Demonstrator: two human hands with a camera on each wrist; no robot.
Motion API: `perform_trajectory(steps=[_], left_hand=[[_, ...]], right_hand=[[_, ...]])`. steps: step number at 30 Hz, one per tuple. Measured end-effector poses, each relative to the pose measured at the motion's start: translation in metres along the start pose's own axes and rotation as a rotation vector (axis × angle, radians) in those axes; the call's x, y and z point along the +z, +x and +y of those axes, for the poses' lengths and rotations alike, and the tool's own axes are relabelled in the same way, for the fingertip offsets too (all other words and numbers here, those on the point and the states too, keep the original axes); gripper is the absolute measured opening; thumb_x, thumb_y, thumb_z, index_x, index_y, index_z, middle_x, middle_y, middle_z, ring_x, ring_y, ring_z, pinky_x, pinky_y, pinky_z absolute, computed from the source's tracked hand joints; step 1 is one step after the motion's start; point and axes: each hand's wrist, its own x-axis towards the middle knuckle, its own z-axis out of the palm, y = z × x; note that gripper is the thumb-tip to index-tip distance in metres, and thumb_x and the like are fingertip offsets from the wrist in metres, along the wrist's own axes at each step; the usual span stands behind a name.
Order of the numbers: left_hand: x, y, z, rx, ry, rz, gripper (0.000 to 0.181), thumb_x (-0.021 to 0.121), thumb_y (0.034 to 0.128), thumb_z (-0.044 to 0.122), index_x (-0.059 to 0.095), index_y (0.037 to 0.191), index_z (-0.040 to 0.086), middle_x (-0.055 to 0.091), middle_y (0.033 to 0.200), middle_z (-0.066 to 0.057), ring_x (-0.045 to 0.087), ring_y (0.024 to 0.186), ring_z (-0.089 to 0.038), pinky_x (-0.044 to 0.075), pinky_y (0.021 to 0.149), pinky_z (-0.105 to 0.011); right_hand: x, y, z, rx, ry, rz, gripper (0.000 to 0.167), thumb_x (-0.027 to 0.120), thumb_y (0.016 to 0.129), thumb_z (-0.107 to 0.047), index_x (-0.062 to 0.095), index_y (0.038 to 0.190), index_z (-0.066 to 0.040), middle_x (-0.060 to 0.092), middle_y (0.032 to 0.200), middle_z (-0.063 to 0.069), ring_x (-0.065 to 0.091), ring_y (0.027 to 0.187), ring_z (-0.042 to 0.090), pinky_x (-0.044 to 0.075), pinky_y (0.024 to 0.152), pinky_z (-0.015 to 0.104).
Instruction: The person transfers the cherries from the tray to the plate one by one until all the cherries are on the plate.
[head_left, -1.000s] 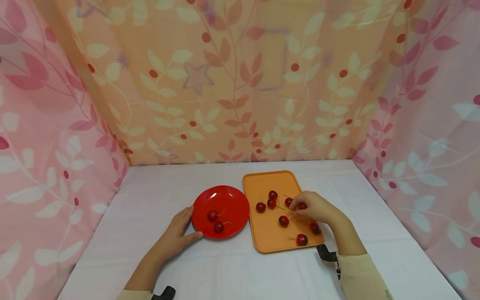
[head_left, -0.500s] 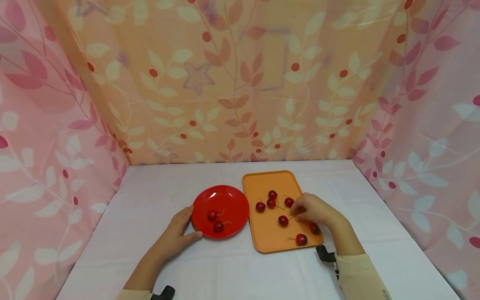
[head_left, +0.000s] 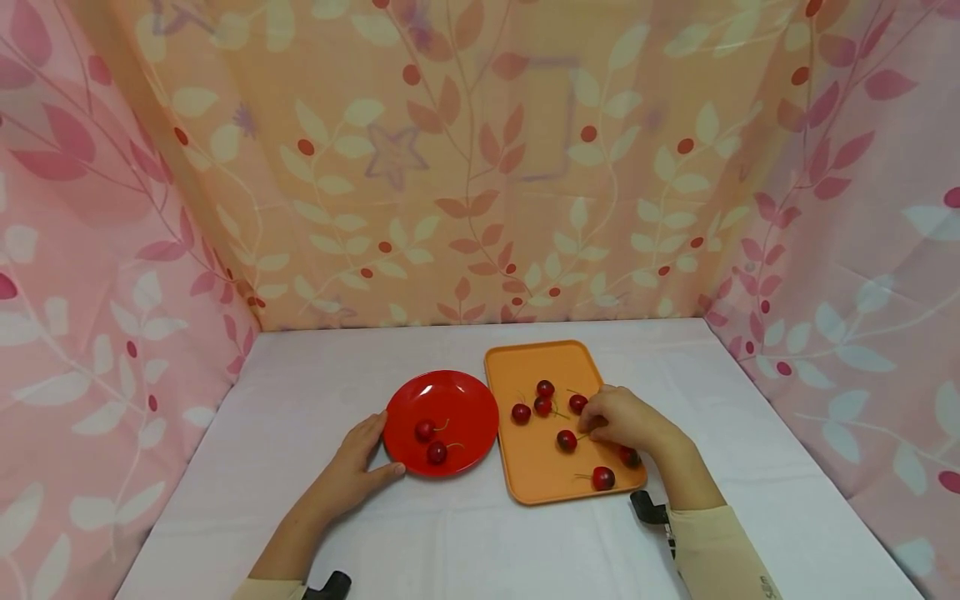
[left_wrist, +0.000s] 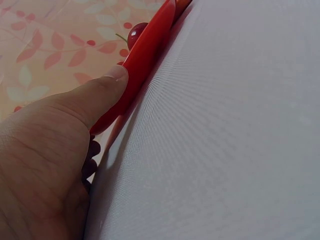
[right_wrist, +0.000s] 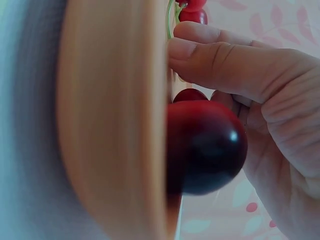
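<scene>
A red plate [head_left: 463, 408] bears two cherries [head_left: 437, 452], both with stems. My left hand [head_left: 351, 462] rests at its left edge, fingers extended and thumb touching the rim; the left wrist view shows the thumb [left_wrist: 107, 90] against the plate's side. Over the right part of an orange tray [head_left: 536, 358], my right hand [head_left: 630, 419] has thumb and index finger together. In the right wrist view these fingertips pinch a thin green stem [right_wrist: 170, 20]. Nearest in the head view is a cherry [head_left: 567, 441] whose stem runs to the fingertips. The hand hides part of the tray.
Several other cherries lie on the tray, among them a far one [head_left: 545, 389] and a near one [head_left: 603, 478]. Plate and tray stand side by side on a white-covered table [head_left: 352, 367]. Patterned curtains [head_left: 480, 167] enclose the back and sides.
The right fingertips have drawn together and shifted slightly lower, toward the middle cherry's stem. A cherry seen beside that hand is now hidden behind it. The left hand and plate have stayed put.
</scene>
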Motion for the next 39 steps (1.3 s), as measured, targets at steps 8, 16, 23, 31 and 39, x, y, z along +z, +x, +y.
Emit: perform_trajectory(steps=[8, 16, 23, 31, 39], left_hand=[[0.002, 0.0, 0.0, 0.002, 0.0, 0.0, 0.103, 0.077, 0.0859, 0.053, 0.021, 0.165, 0.02, 0.027, 0.168, -0.006, 0.022, 0.155, -0.033, 0.034, 0.117, -0.063], [0.002, 0.0, 0.0, 0.009, 0.005, 0.005, 0.102, 0.077, 0.0864, 0.052, 0.022, 0.165, 0.018, 0.028, 0.168, -0.008, 0.022, 0.155, -0.033, 0.033, 0.117, -0.063], [0.002, 0.001, -0.001, 0.006, 0.003, 0.004, 0.103, 0.076, 0.0858, 0.056, 0.021, 0.165, 0.018, 0.027, 0.168, -0.007, 0.022, 0.155, -0.033, 0.034, 0.117, -0.063], [0.003, 0.001, -0.002, 0.027, -0.017, 0.018, 0.103, 0.077, 0.0864, 0.054, 0.023, 0.165, 0.016, 0.027, 0.168, -0.01, 0.022, 0.154, -0.035, 0.031, 0.118, -0.064], [0.002, 0.002, -0.004, 0.022, -0.014, 0.02, 0.103, 0.077, 0.0861, 0.055, 0.023, 0.165, 0.016, 0.027, 0.168, -0.01, 0.022, 0.154, -0.035, 0.029, 0.119, -0.065]], right_hand=[[0.0, -0.001, 0.001, 0.024, 0.021, -0.003, 0.019, 0.084, 0.084, -0.009, 0.078, 0.085, -0.028, 0.062, 0.083, -0.017, 0.051, 0.084, 0.009, 0.051, 0.077, 0.026], [-0.004, -0.003, 0.002, 0.079, 0.134, -0.034, 0.016, 0.08, 0.088, -0.01, 0.077, 0.086, -0.025, 0.065, 0.087, -0.013, 0.053, 0.085, 0.013, 0.052, 0.079, 0.029], [-0.011, -0.004, -0.001, 0.109, 0.211, -0.012, 0.012, 0.078, 0.09, -0.009, 0.077, 0.09, -0.021, 0.067, 0.09, -0.01, 0.055, 0.087, 0.016, 0.054, 0.082, 0.032], [-0.02, -0.002, -0.015, 0.139, 0.305, 0.069, 0.012, 0.075, 0.091, -0.005, 0.079, 0.097, -0.015, 0.07, 0.098, -0.005, 0.06, 0.096, 0.022, 0.056, 0.091, 0.043], [-0.026, 0.012, -0.042, 0.006, 0.247, 0.1, 0.01, 0.079, 0.089, -0.009, 0.079, 0.096, -0.017, 0.071, 0.096, -0.011, 0.061, 0.097, 0.023, 0.056, 0.088, 0.043]])
